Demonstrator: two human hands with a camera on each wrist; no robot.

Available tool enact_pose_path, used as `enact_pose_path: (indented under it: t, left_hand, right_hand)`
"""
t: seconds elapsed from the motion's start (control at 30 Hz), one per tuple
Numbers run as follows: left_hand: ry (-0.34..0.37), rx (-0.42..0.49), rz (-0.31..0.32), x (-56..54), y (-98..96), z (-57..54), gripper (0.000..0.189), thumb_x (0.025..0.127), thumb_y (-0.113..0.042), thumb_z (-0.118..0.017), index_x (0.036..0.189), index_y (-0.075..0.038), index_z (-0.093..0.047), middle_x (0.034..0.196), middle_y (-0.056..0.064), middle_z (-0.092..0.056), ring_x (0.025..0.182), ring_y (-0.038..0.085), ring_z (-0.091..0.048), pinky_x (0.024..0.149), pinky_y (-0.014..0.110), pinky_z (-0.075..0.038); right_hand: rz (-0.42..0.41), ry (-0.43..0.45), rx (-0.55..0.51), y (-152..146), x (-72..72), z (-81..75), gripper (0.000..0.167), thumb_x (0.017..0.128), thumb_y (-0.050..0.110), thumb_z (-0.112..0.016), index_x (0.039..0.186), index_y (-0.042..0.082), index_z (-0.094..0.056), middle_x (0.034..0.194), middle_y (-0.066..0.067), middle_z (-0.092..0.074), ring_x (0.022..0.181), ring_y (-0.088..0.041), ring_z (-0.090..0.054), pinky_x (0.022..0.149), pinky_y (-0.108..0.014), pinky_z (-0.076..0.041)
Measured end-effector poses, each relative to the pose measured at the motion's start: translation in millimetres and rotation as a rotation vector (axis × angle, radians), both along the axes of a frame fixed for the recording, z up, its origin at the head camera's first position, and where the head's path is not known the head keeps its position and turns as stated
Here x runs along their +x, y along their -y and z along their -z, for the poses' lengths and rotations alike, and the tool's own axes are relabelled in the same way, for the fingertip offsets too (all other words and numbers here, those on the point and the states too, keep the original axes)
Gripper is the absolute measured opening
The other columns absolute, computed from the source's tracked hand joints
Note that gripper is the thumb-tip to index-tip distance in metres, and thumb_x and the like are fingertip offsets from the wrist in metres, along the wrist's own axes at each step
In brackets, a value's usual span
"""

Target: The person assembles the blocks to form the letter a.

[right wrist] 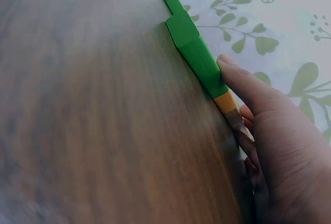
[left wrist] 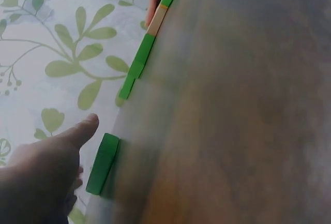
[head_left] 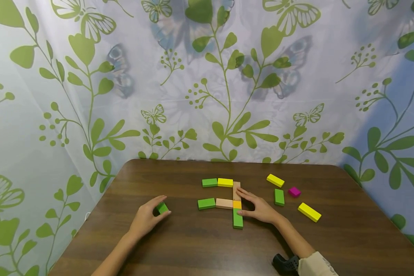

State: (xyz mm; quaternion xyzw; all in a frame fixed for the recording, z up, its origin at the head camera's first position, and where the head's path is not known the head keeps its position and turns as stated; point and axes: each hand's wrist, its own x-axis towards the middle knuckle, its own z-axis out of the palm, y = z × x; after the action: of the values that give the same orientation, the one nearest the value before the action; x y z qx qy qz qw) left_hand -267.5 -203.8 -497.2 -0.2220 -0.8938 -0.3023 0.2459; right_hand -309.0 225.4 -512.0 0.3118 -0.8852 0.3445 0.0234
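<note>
Leaf-patterned cloth (head_left: 179,92) hangs behind a dark wooden table (head_left: 193,253). On it the person's right hand (head_left: 261,210) is spread along a line of blocks, thumb at the near green block (head_left: 238,220), fingertips at the far beige block (head_left: 237,187), a small orange block (head_left: 237,204) between. The left hand (head_left: 145,219) arches, thumb and fingers apart, around a loose green block (head_left: 162,208) to the left; whether they touch it I can't tell. Leftward from the line run two rows: a crosswise beige block (head_left: 224,203) with a green end block (head_left: 206,204), and, farther off, a yellow block (head_left: 225,182) with a far green block (head_left: 209,183). Loose at right lie a green piece (head_left: 279,197), a magenta piece (head_left: 294,191) and a near yellow bar (head_left: 309,212). Uneven pressure from the right hand could, I'd judge, skew the line and part its joints; a hurried left hand might knock its block askew.
</note>
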Motion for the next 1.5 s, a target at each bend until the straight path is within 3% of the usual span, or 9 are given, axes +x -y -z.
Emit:
enact_pose_path:
  t: [0.1,0.2,0.53,0.9,1.03,1.2,1.37,1.5]
  left_hand:
    - [0.026,-0.014,-0.090,1.3,5.1,1.5,0.067,0.068,-0.040,-0.080,0.120,-0.002,-0.060,0.119,0.015,-0.060,0.107,0.032,-0.057,0.084,0.045,-0.048]
    - [0.066,-0.023,-0.127,2.7,7.7,2.8,0.076,0.064,-0.045,-0.081,0.122,0.000,-0.059,0.119,0.016,-0.060,0.106,0.034,-0.057,0.084,0.047,-0.048]
    - [0.125,-0.009,-0.117,2.7,8.0,6.8,0.068,0.065,-0.037,-0.083,0.117,0.001,-0.062,0.116,0.016,-0.061,0.105,0.034,-0.058,0.086,0.047,-0.047]
    - [0.129,0.023,-0.066,5.0,-3.1,9.4,0.062,0.067,-0.029,-0.083,0.117,0.000,-0.062,0.115,0.017,-0.061,0.104,0.034,-0.058,0.084,0.047,-0.047]
    - [0.110,0.041,0.003,5.2,-14.0,8.8,0.062,0.067,-0.026,-0.084,0.118,0.000,-0.062,0.117,0.014,-0.060,0.105,0.033,-0.057,0.085,0.046,-0.047]
    - [0.108,0.045,0.136,2.6,-28.0,8.5,0.062,0.068,-0.024,-0.083,0.121,-0.002,-0.060,0.121,0.007,-0.059,0.109,0.027,-0.056,0.086,0.044,-0.047]
    - [0.141,0.002,0.263,-1.3,-41.7,6.0,0.061,0.072,-0.026,-0.080,0.125,-0.005,-0.058,0.124,0.003,-0.057,0.112,0.023,-0.054,0.087,0.043,-0.046]
    - [0.192,-0.034,0.321,-3.8,-50.1,4.1,0.059,0.075,-0.028,-0.077,0.127,-0.008,-0.057,0.126,0.002,-0.055,0.115,0.023,-0.052,0.090,0.044,-0.045]
  right_hand:
    - [-0.001,0.000,-0.004,0,0.5,-0.2,0.076,0.081,0.046,-0.067,0.144,0.017,-0.036,0.150,-0.001,-0.026,0.134,-0.035,-0.025,0.098,-0.061,-0.026]
    - [0.001,0.006,-0.006,0,0.7,-0.3,0.076,0.081,0.046,-0.067,0.144,0.017,-0.036,0.150,-0.001,-0.026,0.134,-0.034,-0.025,0.099,-0.061,-0.026]
    - [0.004,0.009,-0.003,1,0.2,-1.2,0.076,0.081,0.047,-0.067,0.144,0.017,-0.036,0.150,0.000,-0.026,0.134,-0.033,-0.025,0.099,-0.061,-0.026]
    - [0.010,0.011,0.005,2,0.3,-0.6,0.076,0.081,0.049,-0.065,0.144,0.018,-0.036,0.150,0.002,-0.025,0.134,-0.034,-0.024,0.100,-0.061,-0.025]
    - [0.010,0.011,0.002,1,0.7,-1.3,0.076,0.081,0.049,-0.066,0.144,0.018,-0.036,0.150,0.001,-0.025,0.133,-0.036,-0.024,0.099,-0.061,-0.024]
    - [0.009,0.010,0.005,0,-0.1,-1.0,0.076,0.081,0.049,-0.066,0.144,0.018,-0.036,0.150,0.001,-0.025,0.134,-0.035,-0.024,0.099,-0.061,-0.025]
    - [0.007,0.011,0.002,0,-0.7,-0.6,0.076,0.081,0.048,-0.066,0.144,0.018,-0.035,0.150,0.001,-0.025,0.134,-0.034,-0.024,0.099,-0.062,-0.025]
    - [0.006,0.011,0.001,1,-0.4,-0.3,0.076,0.081,0.048,-0.066,0.144,0.018,-0.035,0.150,0.001,-0.025,0.134,-0.034,-0.024,0.099,-0.062,-0.025]
